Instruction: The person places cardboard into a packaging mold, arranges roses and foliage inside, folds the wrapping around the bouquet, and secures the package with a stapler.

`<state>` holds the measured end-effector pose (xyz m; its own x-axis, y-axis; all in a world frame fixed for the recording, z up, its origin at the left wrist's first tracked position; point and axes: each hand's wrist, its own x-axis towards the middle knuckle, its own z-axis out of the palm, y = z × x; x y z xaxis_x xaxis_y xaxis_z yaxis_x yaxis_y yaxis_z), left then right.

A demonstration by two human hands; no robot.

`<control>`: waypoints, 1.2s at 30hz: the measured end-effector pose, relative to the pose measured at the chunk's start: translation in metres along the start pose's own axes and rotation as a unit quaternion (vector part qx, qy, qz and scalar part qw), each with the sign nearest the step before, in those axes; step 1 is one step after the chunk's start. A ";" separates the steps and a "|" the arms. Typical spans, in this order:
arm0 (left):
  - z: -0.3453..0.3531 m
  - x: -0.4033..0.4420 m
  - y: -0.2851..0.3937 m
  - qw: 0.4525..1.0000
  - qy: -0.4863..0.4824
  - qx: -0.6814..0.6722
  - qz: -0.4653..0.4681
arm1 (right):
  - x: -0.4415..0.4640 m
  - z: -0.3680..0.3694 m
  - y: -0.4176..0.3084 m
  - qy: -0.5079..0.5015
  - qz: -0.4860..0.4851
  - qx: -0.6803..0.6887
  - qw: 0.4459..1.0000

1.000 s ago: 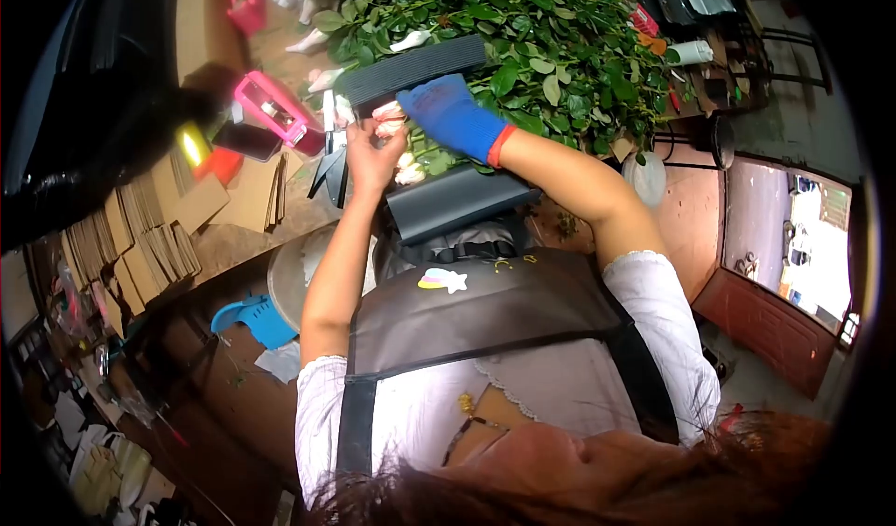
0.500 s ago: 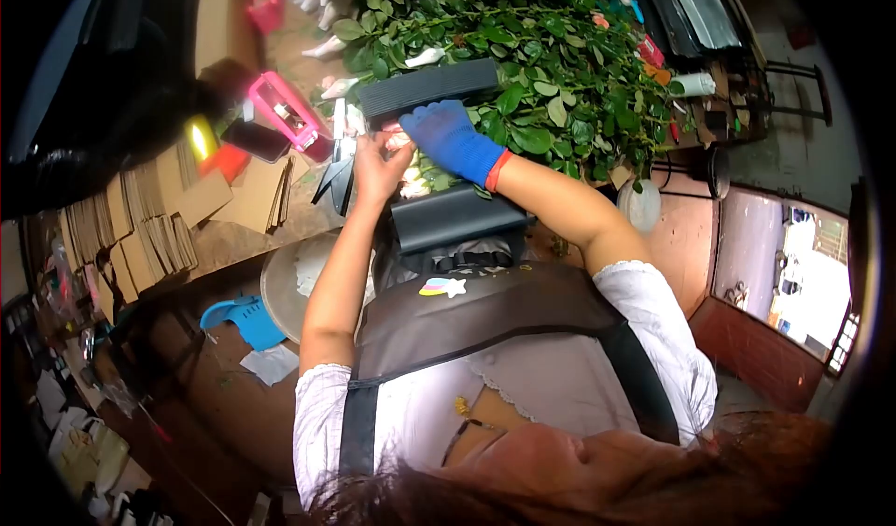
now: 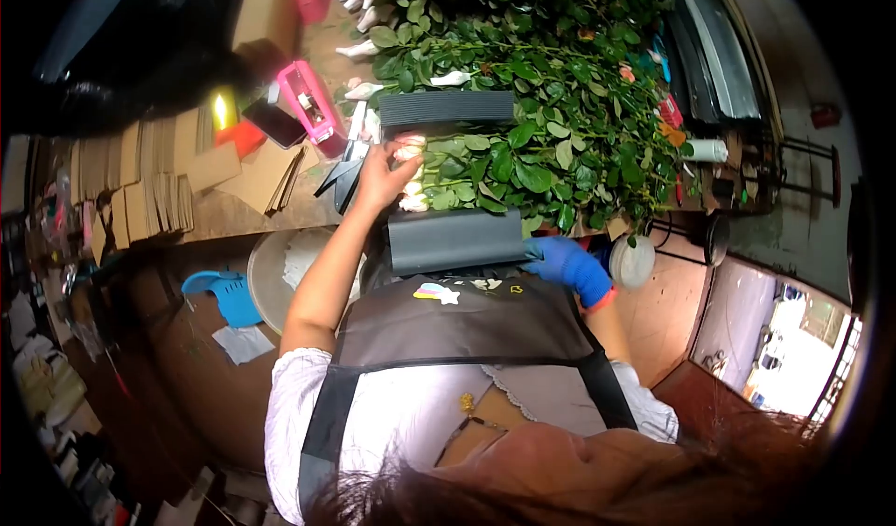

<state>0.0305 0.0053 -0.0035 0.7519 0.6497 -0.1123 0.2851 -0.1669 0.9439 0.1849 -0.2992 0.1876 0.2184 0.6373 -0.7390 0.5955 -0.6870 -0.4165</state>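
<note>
Across the brown worktop (image 3: 303, 206), cardboard pieces (image 3: 163, 210) are ranged at the left, with a pink frame (image 3: 329, 141) and scissors (image 3: 347, 173) nearer the middle and a mass of leafy stems (image 3: 560, 106) spread to the right. Pale pink blooms (image 3: 413, 199) are lined up between an upper ridged dark piece (image 3: 446, 108) and a lower dark flap (image 3: 457, 242), with their leaves trailing rightward. The bare left hand (image 3: 381, 179) is placed at the heads, its fingers curled and touching the upper ones; whether a bloom is pinched cannot be told. The blue-gloved right hand (image 3: 560, 263) is set at the right end of the lower flap, its fingers partly bent, but how far they are closed, and whether the edge is gripped, cannot be made out. The heads are best steadied lightly from the side, so that petals are not crushed and the row is kept even, while the flap is handled by its edge, clear of leaves. Compared with the earlier frame, the gloved hand has been moved from beside the blooms to the flap, the row has been uncovered, and the bare hand has been kept at the heads.
</note>
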 end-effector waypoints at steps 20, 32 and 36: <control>-0.055 -0.018 0.068 0.902 -0.017 0.269 0.336 | 0.168 -0.019 -0.066 0.301 -0.227 -0.160 0.912; -0.009 0.001 0.071 0.848 -0.145 0.373 0.347 | 0.194 -0.039 -0.064 0.081 -0.279 -0.336 0.896; -0.010 0.002 0.053 0.874 -0.150 0.276 0.369 | 0.163 -0.056 -0.151 0.056 -0.367 -0.348 0.861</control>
<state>0.0417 0.0052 0.0493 0.9507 0.0026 0.3100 -0.1635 -0.8452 0.5088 0.1735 -0.0719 0.1596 -0.3649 0.8671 -0.3392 0.9151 0.2670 -0.3021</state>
